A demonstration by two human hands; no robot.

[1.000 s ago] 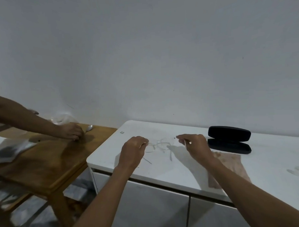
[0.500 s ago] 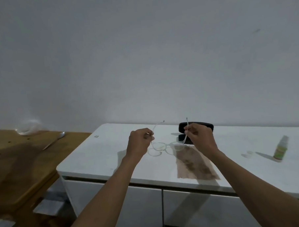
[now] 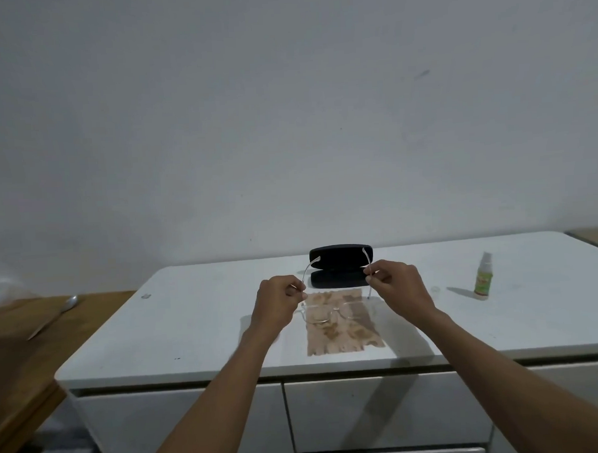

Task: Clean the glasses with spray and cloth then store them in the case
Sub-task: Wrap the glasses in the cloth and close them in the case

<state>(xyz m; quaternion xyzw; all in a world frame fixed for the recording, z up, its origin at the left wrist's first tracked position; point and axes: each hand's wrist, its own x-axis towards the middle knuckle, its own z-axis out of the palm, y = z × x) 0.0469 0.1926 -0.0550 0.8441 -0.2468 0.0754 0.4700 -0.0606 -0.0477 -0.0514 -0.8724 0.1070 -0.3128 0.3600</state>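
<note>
Clear-framed glasses (image 3: 329, 314) hang just above a tan patterned cloth (image 3: 343, 330) on the white cabinet top (image 3: 199, 319). My left hand (image 3: 280, 304) pinches the left temple and my right hand (image 3: 399, 287) pinches the right temple; both temples point up and away from me. A black glasses case (image 3: 340, 264) stands open right behind the cloth. A small spray bottle (image 3: 483, 276) with a green label stands upright at the right, out of reach of either hand.
A wooden table (image 3: 18, 348) sits lower at the left with a spoon (image 3: 59, 310) on it. A small clear cap (image 3: 435, 290) lies on the cabinet top left of the bottle. Drawer fronts (image 3: 384, 411) run below the front edge.
The view has swung to the right. Both hands lifted the glasses off the cabinet top and carried them right, over the cloth in front of the case. The other person's arm has left the view.
</note>
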